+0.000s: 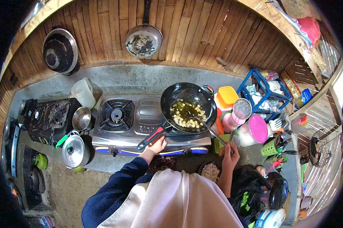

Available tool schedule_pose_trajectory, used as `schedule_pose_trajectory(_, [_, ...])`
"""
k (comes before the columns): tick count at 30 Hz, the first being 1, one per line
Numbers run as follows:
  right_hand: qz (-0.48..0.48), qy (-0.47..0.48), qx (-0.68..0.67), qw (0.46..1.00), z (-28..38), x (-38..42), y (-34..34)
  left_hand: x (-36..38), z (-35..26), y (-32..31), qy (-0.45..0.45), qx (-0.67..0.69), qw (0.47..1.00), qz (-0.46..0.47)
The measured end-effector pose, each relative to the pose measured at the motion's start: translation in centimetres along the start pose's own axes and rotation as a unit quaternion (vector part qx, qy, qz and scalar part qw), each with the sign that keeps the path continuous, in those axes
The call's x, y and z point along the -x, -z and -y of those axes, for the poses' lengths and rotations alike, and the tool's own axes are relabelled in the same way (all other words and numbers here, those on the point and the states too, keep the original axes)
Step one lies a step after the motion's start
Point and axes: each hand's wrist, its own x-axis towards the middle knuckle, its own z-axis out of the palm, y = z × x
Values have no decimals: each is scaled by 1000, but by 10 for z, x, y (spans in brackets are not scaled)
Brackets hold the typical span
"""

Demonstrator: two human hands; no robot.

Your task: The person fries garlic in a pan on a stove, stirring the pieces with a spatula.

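A black wok (166, 102) sits on the right burner of the stove, with small pale pieces (186, 110) frying in oil inside. Its black and red handle (150, 137) points toward me at the left, and my left hand (156, 145) is closed on it. My right hand (229, 152), to the right of the wok, grips a long-handled metal spatula (213, 131). The spatula slants over the wok's rim, its far end down among the pieces and partly hidden in the oil. A bowl of brownish, crumbly food (210, 171) stands below the stove's right side, near my right forearm.
The two-burner stove (145, 99) has its left burner (116, 114) bare. Pots (73, 151) stand at the left. On the right are a plastic jar with pink lid (258, 129), a yellow container (227, 95), a blue rack (260, 81) and a black bag (247, 186).
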Motion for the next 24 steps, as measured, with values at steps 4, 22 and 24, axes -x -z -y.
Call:
schedule_pose_trajectory(4, [-28, 44, -16, 998, 3, 0, 9, 0, 4, -5, -10, 2, 1000, -8])
schedule_pose_trajectory(22, [77, -11, -24, 997, -20, -12, -29, 1, 5, -6, -31, -7, 999, -35])
schedule_pose_trajectory(24, [86, -21, -29, 996, -27, -15, -35, 1, 5, -6, -23, -6, 1000, -16])
